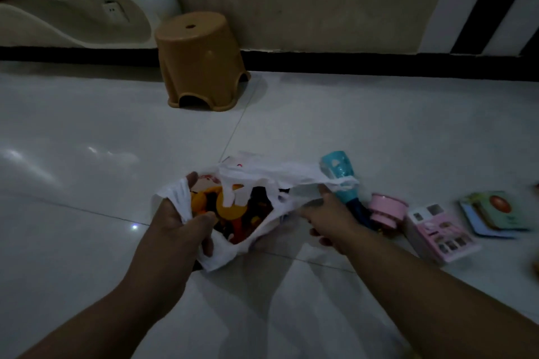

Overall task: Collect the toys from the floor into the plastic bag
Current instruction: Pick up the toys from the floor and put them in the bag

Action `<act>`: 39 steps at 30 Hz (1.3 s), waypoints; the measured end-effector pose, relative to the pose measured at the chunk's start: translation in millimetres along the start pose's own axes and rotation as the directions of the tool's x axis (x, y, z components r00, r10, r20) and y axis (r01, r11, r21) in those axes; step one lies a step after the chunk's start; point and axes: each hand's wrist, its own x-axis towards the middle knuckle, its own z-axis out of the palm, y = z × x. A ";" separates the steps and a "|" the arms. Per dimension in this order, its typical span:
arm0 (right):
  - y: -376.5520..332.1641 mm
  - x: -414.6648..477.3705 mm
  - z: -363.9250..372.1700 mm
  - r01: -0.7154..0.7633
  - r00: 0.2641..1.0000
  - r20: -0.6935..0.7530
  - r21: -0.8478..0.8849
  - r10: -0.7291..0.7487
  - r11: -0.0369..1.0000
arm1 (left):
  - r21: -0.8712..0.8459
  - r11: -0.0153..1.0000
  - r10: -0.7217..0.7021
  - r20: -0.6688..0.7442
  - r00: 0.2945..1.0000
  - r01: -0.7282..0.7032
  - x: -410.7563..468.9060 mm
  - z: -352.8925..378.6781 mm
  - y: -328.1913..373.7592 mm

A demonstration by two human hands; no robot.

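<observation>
The left hand [178, 221] gripped the plastic bag [233, 251] by its rim, fingers closed on bunched film. The right hand [326, 218] pinched the opposite rim (toys [230, 210] lay between the fingers). A slipped rim could spill them; the blue toy [338, 175] just beyond the right fingers waited.

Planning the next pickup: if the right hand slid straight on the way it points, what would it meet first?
Probably the blue toy just beyond the right hand, which grips the plastic bag; depth is unclear.
</observation>
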 end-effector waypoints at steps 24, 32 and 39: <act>-92.2 77.5 -43.4 0.353 0.923 -0.067 -0.243 -0.378 0.903 | 0.243 0.970 -0.004 -0.040 0.999 0.014 -10.8 16.4 3.2; 27.4 35.4 -96.8 0.052 0.981 -0.121 -0.595 -0.153 0.802 | 0.290 0.956 -0.055 0.003 0.998 0.052 -14.4 28.6 7.4; 115.2 43.1 -70.5 -0.031 0.971 -0.152 -0.846 -0.183 0.533 | 0.263 0.963 -0.053 -0.025 0.998 0.058 -23.7 21.6 20.3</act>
